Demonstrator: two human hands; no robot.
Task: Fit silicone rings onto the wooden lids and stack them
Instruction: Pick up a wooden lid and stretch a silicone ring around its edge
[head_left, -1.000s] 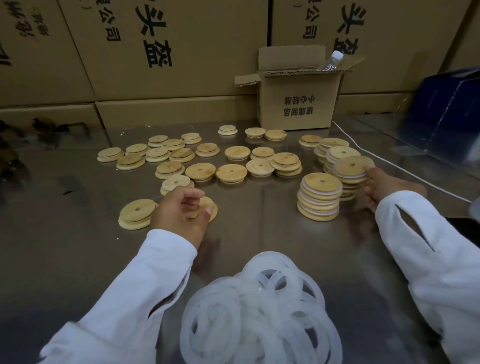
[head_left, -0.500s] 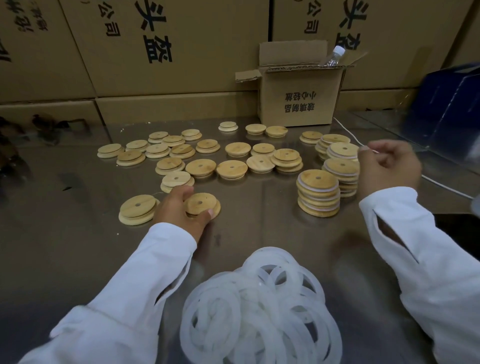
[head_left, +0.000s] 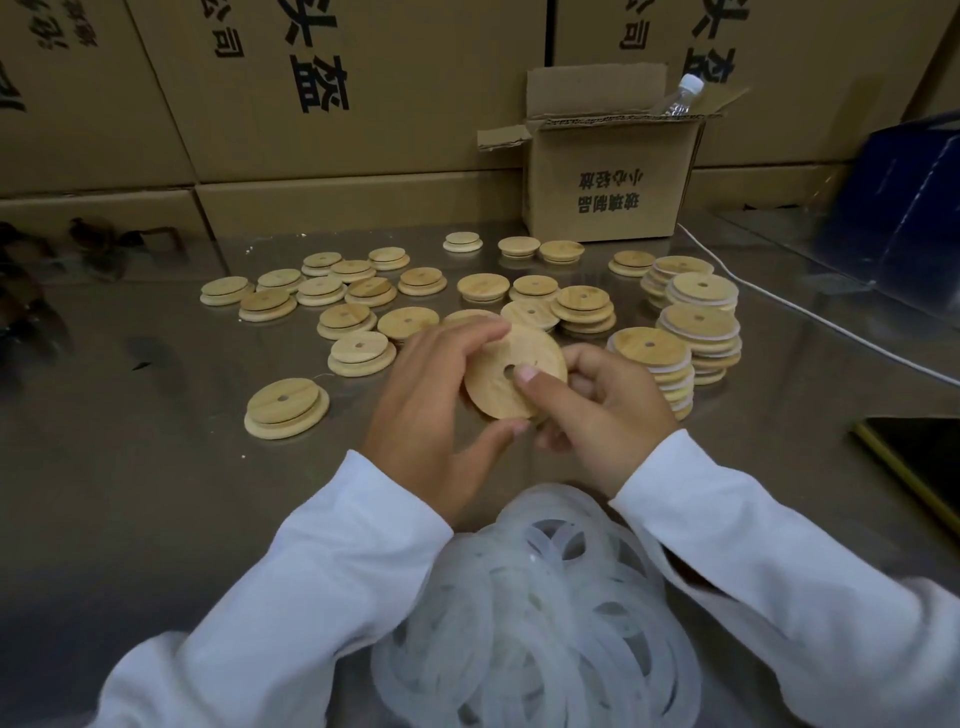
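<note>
A round wooden lid (head_left: 506, 371) with a small hole is held tilted above the table, between both hands. My left hand (head_left: 436, 415) grips its left edge with fingers over the top and thumb below. My right hand (head_left: 602, 410) holds its right side, thumb pressed on the face beside the hole. A pile of translucent white silicone rings (head_left: 535, 623) lies near me between my sleeves. Stacks of ringed lids (head_left: 652, 358) stand to the right. Several loose lids (head_left: 358, 353) are spread across the middle of the table.
The work surface is a reflective metal table (head_left: 130, 493). An open small carton (head_left: 613, 171) with a plastic bottle (head_left: 680, 96) stands at the back, before a wall of large cartons. A white cord (head_left: 810, 312) and a blue case (head_left: 904, 192) lie at the right, a dark flat object (head_left: 919, 462) nearer.
My left hand lifted a lid off the table and brought it to the centre. My right hand left the stacks at the right and came in to hold the same lid.
</note>
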